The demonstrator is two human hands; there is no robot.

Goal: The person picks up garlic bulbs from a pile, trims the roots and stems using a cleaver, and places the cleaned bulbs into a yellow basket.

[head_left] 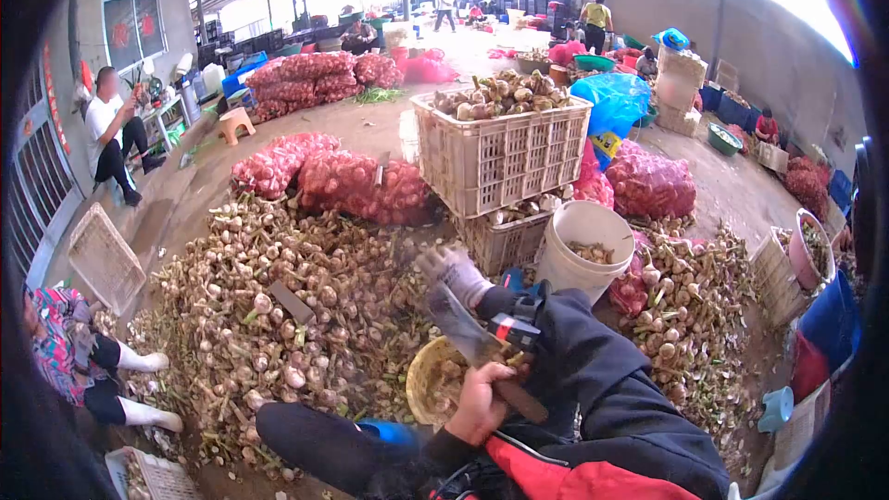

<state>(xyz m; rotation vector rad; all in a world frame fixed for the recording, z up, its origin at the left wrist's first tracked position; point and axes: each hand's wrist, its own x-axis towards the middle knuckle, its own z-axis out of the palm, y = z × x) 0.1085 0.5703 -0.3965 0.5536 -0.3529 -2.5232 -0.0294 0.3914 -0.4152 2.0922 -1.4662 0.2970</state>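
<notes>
My left hand [480,405] is bare and closed around the wooden handle of a large knife [461,326]. Its broad blade slants up and to the left, above a yellow basin [415,387] with garlic pieces in it. In a pale work glove, my right hand [456,276] reaches left over the heaped garlic [306,315], just beyond the blade. Its fingers look extended and apart, slightly blurred, with nothing visible in them. A dark device [515,331] is strapped at the right wrist.
A white bucket [593,245] stands beside stacked crates [495,157] of garlic. Red net sacks [361,187] lie behind the heap. More garlic [690,306] covers the floor at right. A person in white boots [143,358] sits at left; other people are farther back.
</notes>
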